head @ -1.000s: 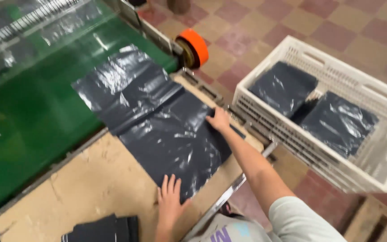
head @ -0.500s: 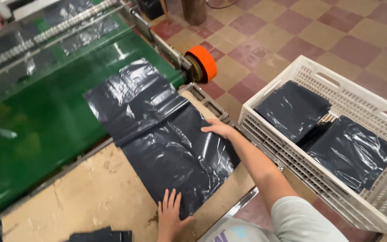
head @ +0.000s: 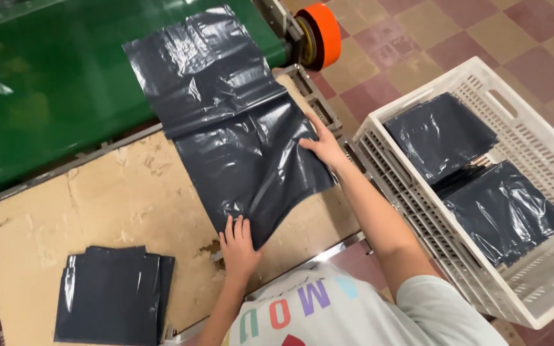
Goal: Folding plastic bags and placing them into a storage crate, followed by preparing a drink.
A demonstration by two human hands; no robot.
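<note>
Your left hand pinned near corner of black bag, flat, gripping nothing. Right hand lay open on far edge. Bag spread on surface, half over belt. Looked mid-fold; next move probably needed both edges lined up.

The green belt runs off the top and left edges. The crate is cut at the right edge. Stacked bags hide the surface beneath; the orange roller is clipped at top.

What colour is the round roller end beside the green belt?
Bright orange: the roller end shows best in the head view, at the top beside the green belt.
</note>
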